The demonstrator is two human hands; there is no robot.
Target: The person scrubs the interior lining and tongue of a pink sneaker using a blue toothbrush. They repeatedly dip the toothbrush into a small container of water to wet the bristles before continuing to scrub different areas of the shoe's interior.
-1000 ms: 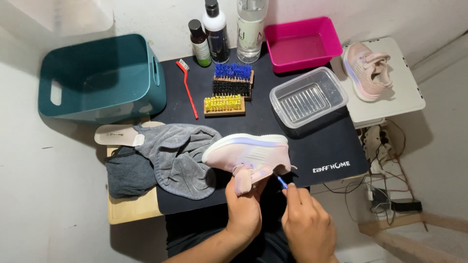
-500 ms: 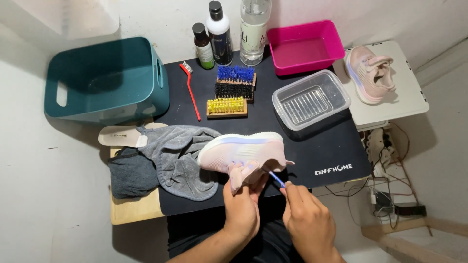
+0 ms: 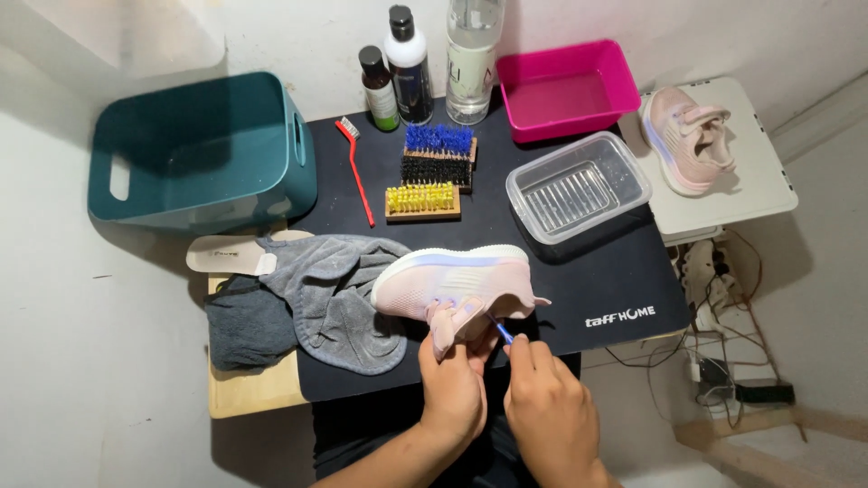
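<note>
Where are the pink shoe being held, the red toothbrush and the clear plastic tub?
pink shoe [image 3: 452, 282], head view, on its mesh side.
red toothbrush [image 3: 359, 179], head view, on its handle.
clear plastic tub [image 3: 633, 177], head view, on its right rim.

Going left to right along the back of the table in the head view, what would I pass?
Teal basket → red toothbrush → small brown bottle → dark bottle → clear bottle → pink tray → pink shoe on the white stand.

Pink shoe [image 3: 461, 285] w/ lilac stripe; teal bin [image 3: 203, 149]; magenta tray [image 3: 568, 89]; grey cloth [image 3: 339, 298]; black mat [image 3: 597, 271].
</note>
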